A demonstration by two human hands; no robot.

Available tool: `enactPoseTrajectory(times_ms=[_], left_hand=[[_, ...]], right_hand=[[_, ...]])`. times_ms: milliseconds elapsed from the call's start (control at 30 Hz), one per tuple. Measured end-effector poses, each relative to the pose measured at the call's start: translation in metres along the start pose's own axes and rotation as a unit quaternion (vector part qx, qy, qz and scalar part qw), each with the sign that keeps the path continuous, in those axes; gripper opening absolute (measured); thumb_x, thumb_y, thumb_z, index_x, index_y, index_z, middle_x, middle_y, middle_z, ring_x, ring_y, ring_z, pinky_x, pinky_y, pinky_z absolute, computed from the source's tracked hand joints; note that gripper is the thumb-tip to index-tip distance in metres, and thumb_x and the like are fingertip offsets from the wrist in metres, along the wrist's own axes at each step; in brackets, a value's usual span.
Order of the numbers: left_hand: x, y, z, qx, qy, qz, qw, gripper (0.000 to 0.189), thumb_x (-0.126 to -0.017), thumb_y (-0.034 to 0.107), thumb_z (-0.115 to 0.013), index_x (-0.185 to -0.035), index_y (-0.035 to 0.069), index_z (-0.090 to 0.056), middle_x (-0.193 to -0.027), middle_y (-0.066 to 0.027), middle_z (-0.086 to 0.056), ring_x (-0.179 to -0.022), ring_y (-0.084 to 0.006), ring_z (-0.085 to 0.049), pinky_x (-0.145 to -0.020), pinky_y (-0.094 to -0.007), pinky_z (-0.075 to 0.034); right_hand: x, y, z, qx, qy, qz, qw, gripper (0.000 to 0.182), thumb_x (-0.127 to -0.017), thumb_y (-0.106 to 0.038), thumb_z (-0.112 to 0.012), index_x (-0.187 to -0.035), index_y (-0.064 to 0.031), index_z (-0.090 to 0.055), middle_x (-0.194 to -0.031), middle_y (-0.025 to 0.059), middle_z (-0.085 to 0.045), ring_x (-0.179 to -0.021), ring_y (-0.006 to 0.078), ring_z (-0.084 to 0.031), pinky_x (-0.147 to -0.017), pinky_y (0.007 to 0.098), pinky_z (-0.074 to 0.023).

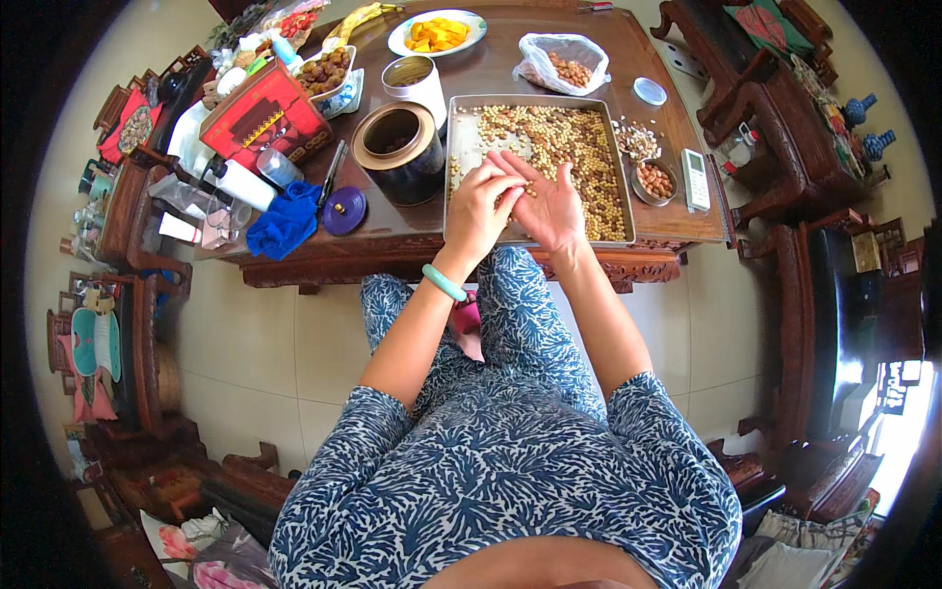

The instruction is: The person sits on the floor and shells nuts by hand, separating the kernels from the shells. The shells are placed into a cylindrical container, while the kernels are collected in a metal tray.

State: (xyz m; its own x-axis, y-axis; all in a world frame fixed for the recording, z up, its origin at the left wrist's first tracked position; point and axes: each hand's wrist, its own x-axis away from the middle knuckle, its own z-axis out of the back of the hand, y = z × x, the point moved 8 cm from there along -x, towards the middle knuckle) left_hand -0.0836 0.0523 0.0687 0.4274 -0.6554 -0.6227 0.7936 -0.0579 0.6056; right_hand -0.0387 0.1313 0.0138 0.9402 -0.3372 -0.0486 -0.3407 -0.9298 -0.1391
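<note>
My right hand is palm up over a shallow metal tray, with a few soybeans lying on the palm. Over that palm, my left hand brings its thumb and fingertips together beside the beans. Whether a bean sits between those fingertips is hidden. A pale green bangle circles the left wrist. Soybeans mixed with brown nuts or beans cover most of the tray, and bare metal shows along its left side.
Left of the tray stand a dark canister and a white canister. A purple lid and blue cloth lie farther left. Right are a small bowl of peanuts and a remote control. Behind is a plastic bag.
</note>
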Motion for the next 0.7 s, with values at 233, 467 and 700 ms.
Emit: enactPoseTrajectory(times_ms=[233,467,700], left_hand=[[-0.012,0.002,-0.013,-0.092,-0.087,-0.010,0.992,0.010,-0.079,0.010,-0.072,-0.087,0.005,-0.069,-0.086,-0.0087,-0.062,-0.076,-0.0259,-0.064,-0.070,-0.0357,-0.052],[-0.020,-0.002,-0.023,-0.185,-0.142,-0.010,0.972,0.012,-0.075,0.015,-0.071,-0.079,0.006,-0.064,-0.086,-0.0090,-0.062,-0.082,-0.0277,-0.064,-0.071,-0.0387,-0.052],[-0.033,-0.004,-0.027,-0.107,-0.146,-0.003,0.983,0.014,-0.073,0.016,-0.071,-0.075,0.007,-0.062,-0.080,-0.0103,-0.062,-0.077,-0.0294,-0.064,-0.069,-0.0397,-0.052]], right_hand=[[-0.002,-0.001,0.011,0.066,-0.002,0.004,0.998,0.096,-0.095,-0.069,-0.020,-0.143,0.0140,-0.025,-0.147,0.0274,-0.037,-0.134,0.0331,-0.041,-0.115,0.0415,-0.0305],[-0.002,0.000,0.012,0.073,0.020,0.001,0.997,0.089,-0.097,-0.065,-0.022,-0.142,0.0107,-0.034,-0.141,0.0225,-0.045,-0.130,0.0308,-0.044,-0.113,0.0409,-0.0327],[-0.007,-0.006,0.029,-0.010,-0.048,-0.007,0.999,0.084,-0.099,-0.062,-0.022,-0.140,0.0097,-0.038,-0.136,0.0221,-0.049,-0.128,0.0313,-0.046,-0.112,0.0419,-0.0340]])
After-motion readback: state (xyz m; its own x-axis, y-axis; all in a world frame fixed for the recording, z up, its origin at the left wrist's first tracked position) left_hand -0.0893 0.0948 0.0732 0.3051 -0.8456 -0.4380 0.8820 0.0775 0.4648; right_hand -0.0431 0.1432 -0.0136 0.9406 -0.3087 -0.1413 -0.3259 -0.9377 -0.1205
